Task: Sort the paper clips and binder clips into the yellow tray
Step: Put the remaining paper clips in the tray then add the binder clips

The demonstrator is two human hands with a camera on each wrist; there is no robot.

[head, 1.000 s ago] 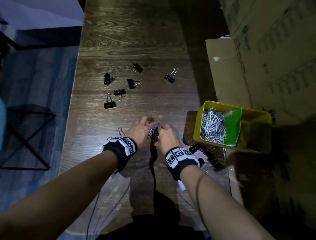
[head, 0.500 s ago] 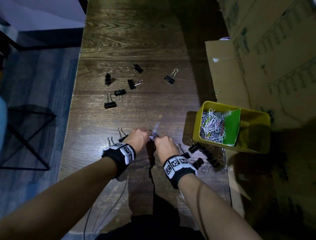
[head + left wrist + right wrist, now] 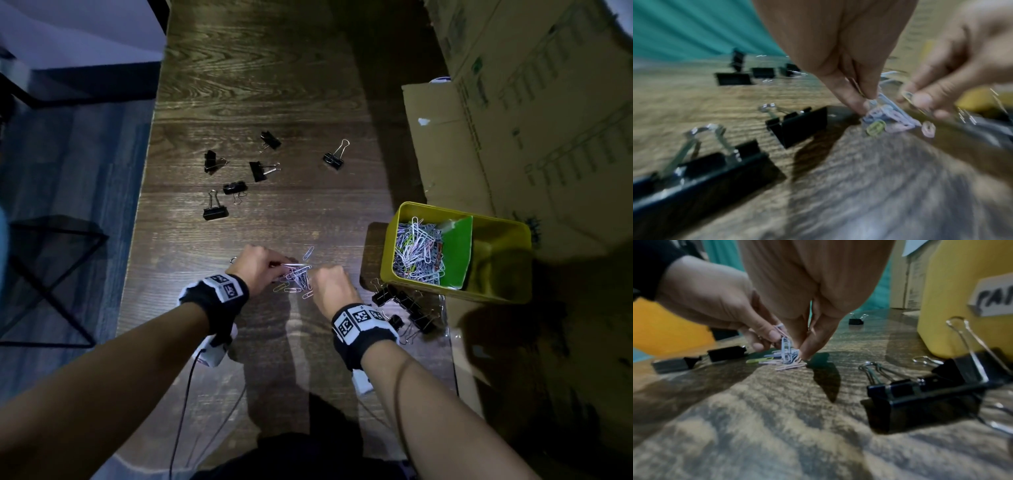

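Note:
A small pile of coloured paper clips point(image 3: 297, 278) lies on the wooden table between my two hands. My left hand point(image 3: 276, 270) pinches clips at the pile's left side point(image 3: 869, 101). My right hand point(image 3: 314, 278) pinches clips at its right side point(image 3: 800, 348). The yellow tray point(image 3: 486, 295) stands to the right, with a heap of paper clips point(image 3: 419, 253) in its left compartment beside a green divider point(image 3: 457, 253). Several black binder clips point(image 3: 236, 178) lie scattered farther back, and several more binder clips point(image 3: 406, 303) sit at the tray's near-left corner.
Cardboard boxes point(image 3: 534, 113) fill the right side behind the tray. The table's left edge point(image 3: 137, 240) drops to the floor, where a black metal frame point(image 3: 51, 274) stands. Two binder clips point(image 3: 797, 123) lie just left of my left hand. A white label point(image 3: 995, 296) is on the tray wall.
Both hands have come down from a raised hold on a tangled bunch of clips. The bunch now rests on the table, with several clips spread loose around it.

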